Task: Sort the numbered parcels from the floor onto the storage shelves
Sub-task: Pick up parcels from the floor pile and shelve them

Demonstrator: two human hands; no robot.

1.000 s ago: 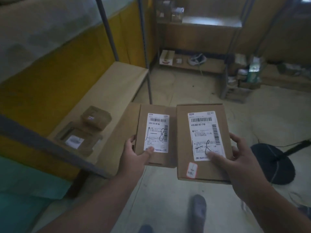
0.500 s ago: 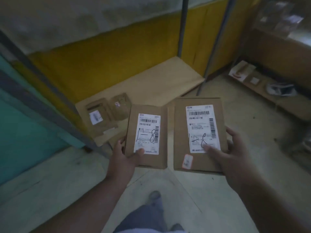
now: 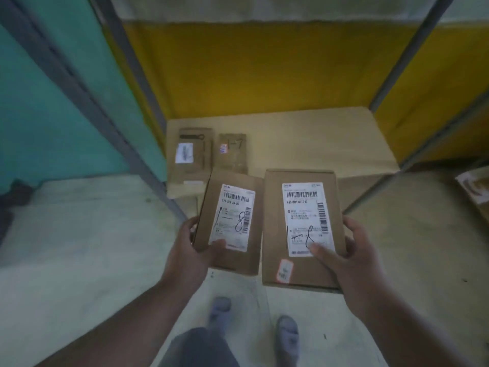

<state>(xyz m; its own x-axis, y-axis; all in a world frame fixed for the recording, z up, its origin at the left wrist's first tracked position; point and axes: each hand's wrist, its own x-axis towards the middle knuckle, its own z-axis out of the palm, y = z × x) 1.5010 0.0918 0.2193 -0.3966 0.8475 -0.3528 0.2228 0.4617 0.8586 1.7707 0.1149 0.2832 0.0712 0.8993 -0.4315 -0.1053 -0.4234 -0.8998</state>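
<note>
My left hand [image 3: 189, 254] grips a small brown parcel [image 3: 232, 221] with a white label marked 1-8. My right hand [image 3: 352, 258] holds a larger brown parcel [image 3: 301, 229], also labelled 1-8, thumb pressed on its label. Both parcels are held flat, side by side, above the floor in front of a low cardboard-lined shelf [image 3: 317, 139]. On that shelf, at its left, lie two parcels: a flat one with a white label [image 3: 189, 154] and a narrower one marked 1-7 [image 3: 232, 152].
Grey metal uprights frame the shelf at left [image 3: 137, 83] and right [image 3: 404, 56]. A yellow wall [image 3: 264, 70] backs it and a teal panel [image 3: 53, 115] stands at the left. Another package [image 3: 473, 189] shows at the right edge. My feet [image 3: 287, 335] stand on the pale floor.
The view has swung left and now faces the low shelf head-on. Both hands keep the same hold on their parcels, which now hover just before the shelf's front edge.
</note>
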